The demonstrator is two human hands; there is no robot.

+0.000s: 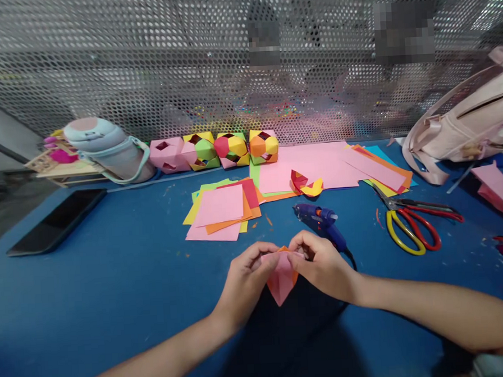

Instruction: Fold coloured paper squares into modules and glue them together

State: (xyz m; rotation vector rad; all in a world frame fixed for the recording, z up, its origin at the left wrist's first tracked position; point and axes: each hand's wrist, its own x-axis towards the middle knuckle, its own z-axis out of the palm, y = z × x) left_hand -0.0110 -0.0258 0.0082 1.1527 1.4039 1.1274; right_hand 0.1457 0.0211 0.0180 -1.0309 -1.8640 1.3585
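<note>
Both my hands meet over the blue table [113, 286] and pinch a folded pink paper piece [281, 280] with an orange edge. My left hand [246, 284] grips its left side with closed fingers. My right hand [325, 266] grips its top right with closed fingers. The paper's point hangs downward between my wrists. A blue glue gun [320, 218] lies just behind my right hand.
A stack of coloured paper squares [221, 210] lies ahead, larger pink sheets [318, 165] beyond. Several folded paper cubes [216, 150] line the perforated screen. Scissors [409, 222] lie at right, a phone [57, 221] and a bottle [106, 148] at left, a pink bag [467, 118] far right.
</note>
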